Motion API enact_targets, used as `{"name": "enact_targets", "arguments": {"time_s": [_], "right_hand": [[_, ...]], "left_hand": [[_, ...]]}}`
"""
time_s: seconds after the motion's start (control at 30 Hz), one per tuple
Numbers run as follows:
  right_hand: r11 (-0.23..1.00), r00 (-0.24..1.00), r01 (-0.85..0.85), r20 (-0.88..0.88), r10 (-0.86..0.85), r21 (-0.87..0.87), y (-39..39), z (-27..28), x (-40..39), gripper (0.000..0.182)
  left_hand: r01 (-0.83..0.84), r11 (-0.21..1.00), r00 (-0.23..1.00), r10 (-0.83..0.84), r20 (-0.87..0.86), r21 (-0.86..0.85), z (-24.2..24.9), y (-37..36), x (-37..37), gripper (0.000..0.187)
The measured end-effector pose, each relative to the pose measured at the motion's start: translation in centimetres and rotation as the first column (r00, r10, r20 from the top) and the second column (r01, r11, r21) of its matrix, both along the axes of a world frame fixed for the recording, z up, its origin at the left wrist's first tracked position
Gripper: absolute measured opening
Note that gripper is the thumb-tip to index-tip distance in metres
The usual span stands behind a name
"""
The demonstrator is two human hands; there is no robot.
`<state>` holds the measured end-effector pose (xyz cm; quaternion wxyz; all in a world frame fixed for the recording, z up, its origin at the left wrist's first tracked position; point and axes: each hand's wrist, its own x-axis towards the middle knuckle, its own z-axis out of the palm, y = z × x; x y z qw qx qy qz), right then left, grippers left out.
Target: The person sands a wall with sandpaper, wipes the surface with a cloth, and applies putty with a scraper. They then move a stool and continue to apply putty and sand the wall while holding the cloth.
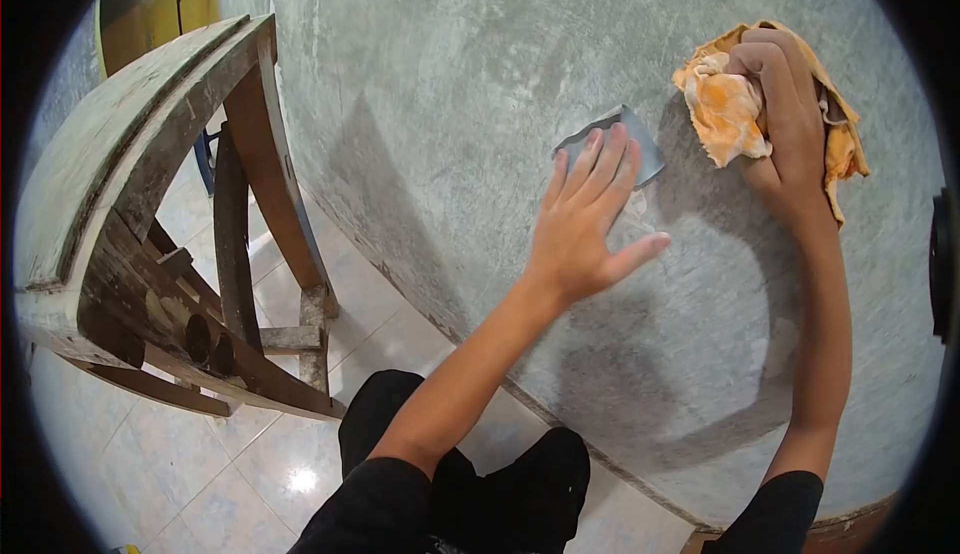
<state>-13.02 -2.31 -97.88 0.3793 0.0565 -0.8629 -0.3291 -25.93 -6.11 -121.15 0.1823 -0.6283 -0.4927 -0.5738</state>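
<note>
Against the grey wall (480, 64), my left hand (592, 212) lies flat with its fingers spread. Its fingertips rest over a small blue-grey sheet (645, 151) with a ragged upper edge. Up and to the right, my right hand (785, 94) is closed around an orange and white cloth (722, 114). Part of the cloth hangs down beyond the hand on its right side. The palm side of my right hand is hidden.
A worn wooden table or bench (130, 144) with heavy legs stands close on the left. Pale tiled floor (290, 464) shows below, around my black-clothed knees. A dark object (940, 264) is at the far right edge.
</note>
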Motion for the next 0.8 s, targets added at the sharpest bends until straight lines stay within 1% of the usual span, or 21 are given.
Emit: {"name": "enact_targets", "arguments": {"time_s": [0.07,0.13,0.17,0.2,0.23,0.3,0.33,0.37,0.4,0.43,0.47,0.5,0.53,0.57,0.6,0.67,0.7,0.73,0.77,0.8], "right_hand": [[1.000,1.000,0.002,0.014,-0.002,-0.017,0.0,0.0,0.1,0.030],[1.000,1.000,0.018,-0.001,-0.018,-0.024,0.0,-0.1,0.3,0.029],[0.999,1.000,0.030,-0.009,-0.030,-0.023,-0.1,0.0,0.3,0.029],[0.999,1.000,0.029,-0.012,-0.029,-0.018,-0.1,-0.1,0.3,0.029],[0.999,0.999,0.035,-0.031,-0.035,-0.008,-0.1,-0.3,0.3,0.028],[1.000,0.998,0.025,-0.055,-0.025,0.008,0.1,-0.4,0.0,0.027],[1.000,0.998,0.023,-0.054,-0.022,0.009,0.2,-0.5,0.0,0.027],[1.000,0.999,0.019,-0.051,-0.018,0.021,0.3,-0.6,0.0,0.027],[0.999,0.998,0.015,-0.053,-0.013,0.036,0.5,-0.5,0.0,0.026],[0.999,0.999,0.001,-0.045,0.001,0.042,0.8,-0.4,-0.1,0.025],[0.999,0.999,0.010,-0.053,-0.008,0.040,0.6,-0.3,0.0,0.025],[0.998,0.999,0.037,-0.039,-0.035,0.043,0.1,-0.2,-0.1,0.026],[0.997,0.998,0.061,-0.024,-0.060,0.043,-0.1,-0.4,0.0,0.028],[0.997,0.998,0.056,-0.031,-0.054,0.046,0.1,-0.4,0.1,0.027],[0.997,0.998,0.060,-0.037,-0.058,0.044,0.2,-0.6,0.2,0.027],[0.997,0.997,0.050,-0.055,-0.047,0.053,0.3,-0.6,0.0,0.027],[0.997,0.997,0.057,-0.055,-0.054,0.049,0.2,-0.6,0.0,0.027],[0.997,0.997,0.049,-0.060,-0.046,0.052,0.0,-0.5,-0.1,0.026],[0.998,0.997,0.043,-0.060,-0.040,0.051,-0.1,-0.6,-0.1,0.025],[0.998,0.998,0.051,-0.051,-0.048,0.044,0.4,-0.5,-0.1,0.025]], "left_hand": [[-0.008,1.000,0.996,0.006,0.085,0.019,0.0,0.0,1.3,0.102],[0.002,1.000,0.998,-0.003,0.058,0.022,-3.6,-0.6,3.2,0.102],[0.074,0.996,0.997,-0.075,-0.012,-0.051,-5.4,-1.2,4.0,0.102],[0.136,0.982,0.986,-0.147,-0.074,-0.129,-6.3,-1.7,4.2,0.103],[0.130,0.983,0.987,-0.141,-0.077,-0.126,-5.7,-1.7,3.2,0.103],[-0.028,0.998,0.966,0.011,-0.258,-0.064,-3.5,-0.4,0.1,0.103],[-0.030,0.998,0.967,0.013,-0.256,-0.062,-2.2,0.4,-0.9,0.103],[-0.131,0.991,0.987,0.129,-0.092,-0.014,-0.9,1.1,-1.8,0.103],[-0.239,0.971,0.969,0.236,0.075,0.020,0.1,1.5,-2.1,0.104],[-0.181,0.978,0.974,0.165,0.154,0.101,0.2,1.2,-0.4,0.106],[-0.172,0.980,0.977,0.156,0.146,0.100,-0.7,0.5,1.2,0.106],[-0.047,0.997,0.999,0.046,0.014,0.059,-2.2,-0.3,2.6,0.108],[0.071,0.997,0.991,-0.070,-0.111,0.000,-3.1,-0.8,3.3,0.109],[0.067,0.997,0.978,-0.072,-0.195,-0.031,-3.9,-0.9,2.7,0.114],[0.071,0.997,0.977,-0.076,-0.201,-0.033,-3.6,-0.7,1.3,0.114],[-0.201,0.979,0.975,0.199,-0.102,-0.013,-2.3,0.4,-1.3,0.116],[-0.164,0.986,0.986,0.165,-0.011,0.033,-1.8,0.2,0.1,0.113],[-0.155,0.988,0.988,0.155,-0.013,0.028,-2.2,-0.4,1.4,0.113],[0.013,1.000,0.988,-0.016,-0.151,-0.023,-3.0,-1.2,2.8,0.113],[0.170,0.981,0.944,-0.188,-0.270,-0.090,-3.5,-1.8,3.7,0.113]]}}
